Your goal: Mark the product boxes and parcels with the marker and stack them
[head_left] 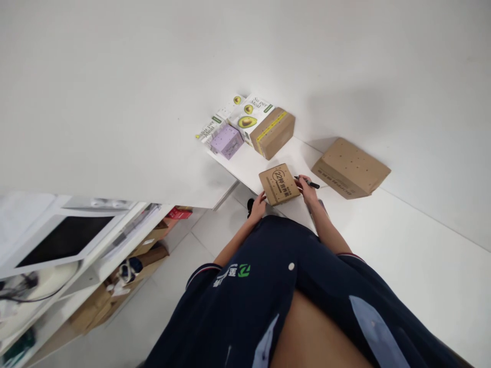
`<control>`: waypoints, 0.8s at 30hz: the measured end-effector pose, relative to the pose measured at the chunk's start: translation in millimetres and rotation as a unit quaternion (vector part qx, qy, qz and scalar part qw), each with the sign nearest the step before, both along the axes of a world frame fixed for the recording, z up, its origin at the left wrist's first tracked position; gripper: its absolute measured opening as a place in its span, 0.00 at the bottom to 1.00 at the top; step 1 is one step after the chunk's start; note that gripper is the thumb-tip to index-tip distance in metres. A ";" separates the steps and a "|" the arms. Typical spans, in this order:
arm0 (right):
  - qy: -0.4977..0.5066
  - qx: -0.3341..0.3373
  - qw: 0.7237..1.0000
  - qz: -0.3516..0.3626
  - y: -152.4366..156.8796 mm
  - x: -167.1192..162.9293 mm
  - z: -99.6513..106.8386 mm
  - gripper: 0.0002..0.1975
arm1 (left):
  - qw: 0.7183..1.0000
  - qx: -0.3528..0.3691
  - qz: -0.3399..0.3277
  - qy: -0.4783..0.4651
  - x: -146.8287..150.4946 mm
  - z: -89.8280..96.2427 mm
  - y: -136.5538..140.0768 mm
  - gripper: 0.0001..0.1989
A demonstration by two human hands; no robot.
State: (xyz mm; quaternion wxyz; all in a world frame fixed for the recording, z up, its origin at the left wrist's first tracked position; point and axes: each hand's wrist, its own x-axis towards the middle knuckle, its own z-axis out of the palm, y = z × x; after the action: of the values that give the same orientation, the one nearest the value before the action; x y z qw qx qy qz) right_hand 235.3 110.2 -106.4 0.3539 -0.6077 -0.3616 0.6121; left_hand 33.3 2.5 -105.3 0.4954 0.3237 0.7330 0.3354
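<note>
A brown cardboard box [279, 185] with dark printed lettering lies near my body, one hand at each side of it. My left hand [258, 206] grips its lower left edge with the fingertips. At the right edge is my right hand [306, 188], which holds a black marker [313, 184] between its fingers and also touches the box. The fingers under the box are hidden. Just beyond sits a small purple box [227, 141], beside a larger carton [273, 134] with avocado pictures and yellow tape.
Another brown carton [351, 166] stands to the right by the wall. A second avocado-printed carton [209, 128] is behind the purple box. To the left, a white shelf [86, 286] holds a microwave [65, 240], cardboard and cables.
</note>
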 end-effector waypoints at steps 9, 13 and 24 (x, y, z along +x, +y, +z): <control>-0.082 0.235 0.964 -0.098 5.5 -16.7 36.8 0.15 | 0.902 0.269 -0.151 0.301 24.7 8.9 5.6 0.24; -0.026 0.257 0.965 -0.046 9.3 -40.1 55.1 0.14 | 0.832 0.259 -0.258 0.418 45.1 -0.9 14.2 0.31; -0.037 0.287 0.948 0.134 15.5 -67.9 29.8 0.14 | 0.781 0.245 -0.317 0.479 46.0 -19.6 18.7 0.25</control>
State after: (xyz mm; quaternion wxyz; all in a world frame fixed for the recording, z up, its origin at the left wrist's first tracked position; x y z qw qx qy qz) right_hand 167.4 125.7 -76.6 0.4148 -0.4486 -0.6128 0.5011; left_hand 79.2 21.2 -124.9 0.0635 0.7671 0.6251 0.1294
